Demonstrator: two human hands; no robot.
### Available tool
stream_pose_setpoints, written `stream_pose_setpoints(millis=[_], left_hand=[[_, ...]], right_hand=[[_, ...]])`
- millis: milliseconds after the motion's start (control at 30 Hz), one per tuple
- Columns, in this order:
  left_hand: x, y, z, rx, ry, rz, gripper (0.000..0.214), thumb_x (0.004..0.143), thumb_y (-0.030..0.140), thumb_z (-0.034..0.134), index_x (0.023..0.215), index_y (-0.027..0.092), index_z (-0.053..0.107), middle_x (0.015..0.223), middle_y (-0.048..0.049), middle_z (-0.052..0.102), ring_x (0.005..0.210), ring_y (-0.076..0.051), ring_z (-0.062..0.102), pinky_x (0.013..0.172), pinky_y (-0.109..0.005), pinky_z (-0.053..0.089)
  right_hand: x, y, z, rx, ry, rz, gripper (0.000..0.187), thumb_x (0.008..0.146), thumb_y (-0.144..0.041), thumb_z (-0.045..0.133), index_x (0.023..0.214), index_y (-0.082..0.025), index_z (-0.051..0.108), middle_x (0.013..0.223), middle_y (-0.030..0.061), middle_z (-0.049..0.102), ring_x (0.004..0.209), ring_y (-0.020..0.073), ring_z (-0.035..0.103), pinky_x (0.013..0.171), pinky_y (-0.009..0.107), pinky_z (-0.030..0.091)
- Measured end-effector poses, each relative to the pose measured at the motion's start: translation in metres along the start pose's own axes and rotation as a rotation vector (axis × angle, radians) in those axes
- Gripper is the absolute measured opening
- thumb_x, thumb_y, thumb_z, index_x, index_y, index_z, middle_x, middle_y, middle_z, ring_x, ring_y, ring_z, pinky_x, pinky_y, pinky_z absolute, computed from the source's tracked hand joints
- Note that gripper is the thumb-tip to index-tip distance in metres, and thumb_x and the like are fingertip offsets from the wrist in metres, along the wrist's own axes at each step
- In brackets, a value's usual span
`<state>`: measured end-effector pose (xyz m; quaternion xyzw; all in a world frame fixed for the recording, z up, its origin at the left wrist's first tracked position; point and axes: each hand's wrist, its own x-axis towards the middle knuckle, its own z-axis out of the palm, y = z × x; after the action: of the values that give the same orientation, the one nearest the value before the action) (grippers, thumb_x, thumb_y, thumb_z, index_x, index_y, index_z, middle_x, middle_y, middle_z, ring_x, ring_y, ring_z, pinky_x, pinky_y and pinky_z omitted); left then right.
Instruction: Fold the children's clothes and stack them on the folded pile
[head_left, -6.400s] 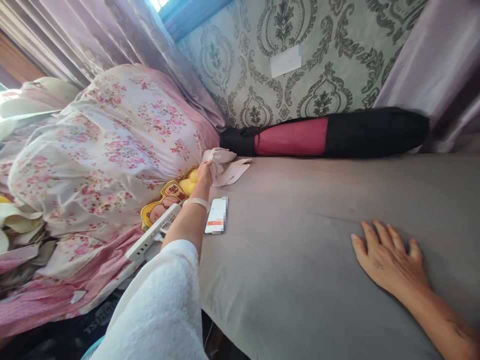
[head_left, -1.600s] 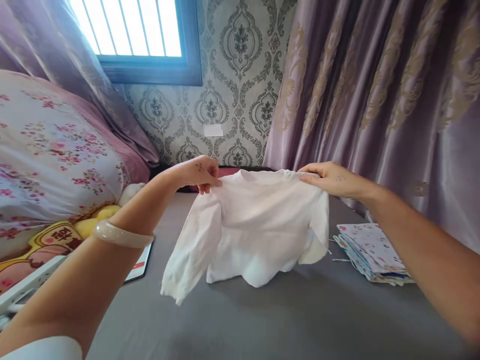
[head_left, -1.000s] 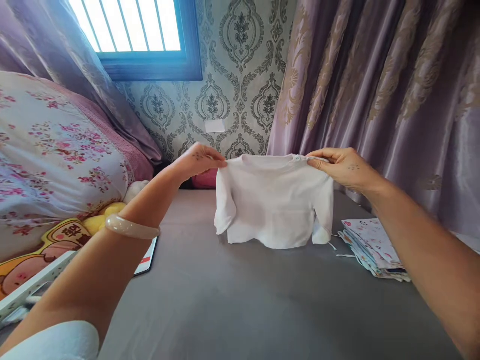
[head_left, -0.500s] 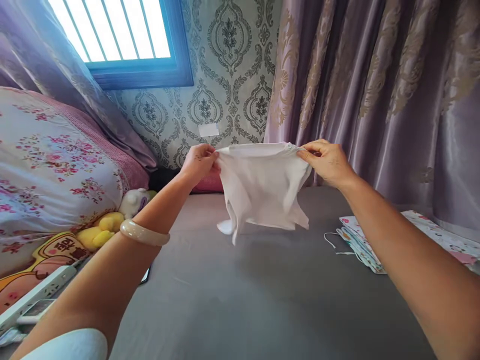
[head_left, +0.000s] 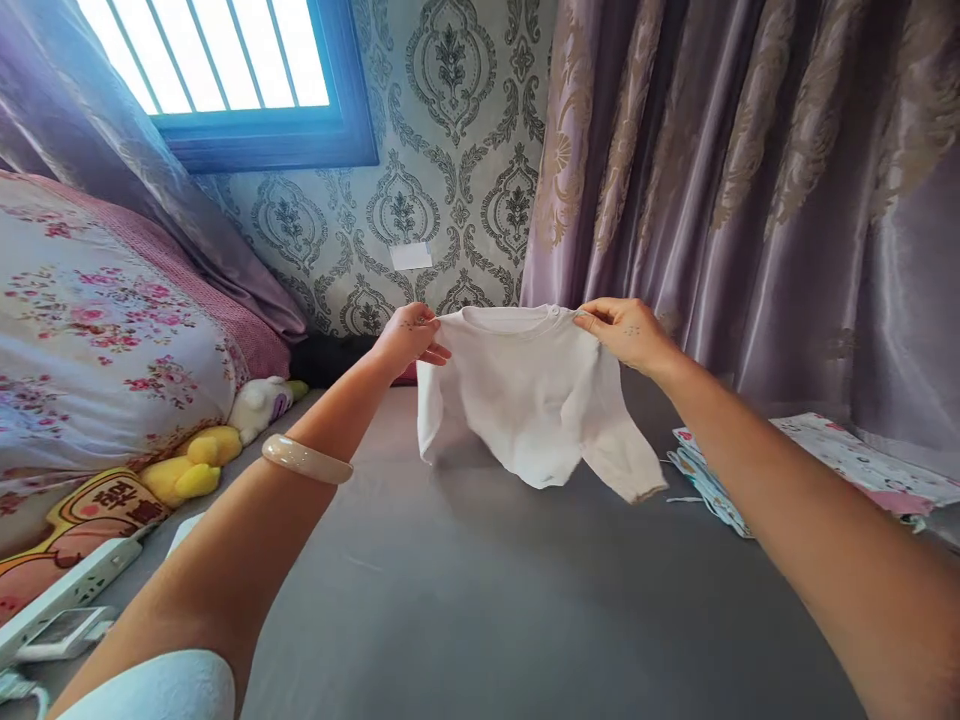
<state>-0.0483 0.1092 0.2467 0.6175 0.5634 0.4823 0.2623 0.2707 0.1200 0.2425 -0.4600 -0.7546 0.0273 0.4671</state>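
Note:
A small white long-sleeved shirt [head_left: 517, 390] hangs spread out over the grey bed sheet [head_left: 480, 610]. My left hand [head_left: 411, 337] pinches its left shoulder, with some of the other fingers extended. The right shoulder, beside the neckline, is pinched in my right hand [head_left: 626, 328]. One sleeve dangles at the right, its cuff low and swung outward; the other hangs straight down below my left hand. Whether the hem touches the sheet I cannot tell.
Folded printed cloths [head_left: 712, 480] lie at the right, partly behind my right forearm. At the left are a floral bedding heap [head_left: 112, 330], a yellow plush toy [head_left: 191, 465], a white plush toy [head_left: 261, 405] and a power strip [head_left: 75, 590]. A purple curtain [head_left: 690, 180] hangs behind.
The shirt has swung from billowing and bunched to hanging flatter, its sleeves now spread at the sides. Both hands have come slightly lower, still holding the shoulders.

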Motion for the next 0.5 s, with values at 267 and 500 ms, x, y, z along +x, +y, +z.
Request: stream_pose_setpoints(millis=[267, 500], left_hand=[[-0.014, -0.003, 0.009, 0.502, 0.256, 0.367, 0.014, 0.089, 0.024, 0.047, 0.093, 0.020, 0.059, 0.076, -0.0036, 0.064, 0.081, -0.021, 0.065, 0.079, -0.033, 0.050], [-0.044, -0.002, 0.005, 0.832, 0.420, 0.526, 0.026, 0.096, 0.024, 0.033, 0.107, 0.022, 0.057, 0.102, -0.0100, 0.060, 0.093, -0.024, 0.057, 0.083, -0.036, 0.042]], right_hand=[[-0.006, -0.002, 0.009, -0.243, 0.119, -0.089, 0.034, 0.094, -0.042, 0.045, 0.098, -0.018, 0.069, 0.091, 0.0076, 0.067, 0.081, 0.0202, 0.059, 0.069, 0.030, 0.042], [-0.037, -0.025, -0.008, -0.573, 0.117, -0.164, 0.041, 0.100, -0.049, 0.033, 0.115, -0.025, 0.063, 0.102, 0.0066, 0.062, 0.084, 0.0215, 0.060, 0.064, 0.030, 0.040]])
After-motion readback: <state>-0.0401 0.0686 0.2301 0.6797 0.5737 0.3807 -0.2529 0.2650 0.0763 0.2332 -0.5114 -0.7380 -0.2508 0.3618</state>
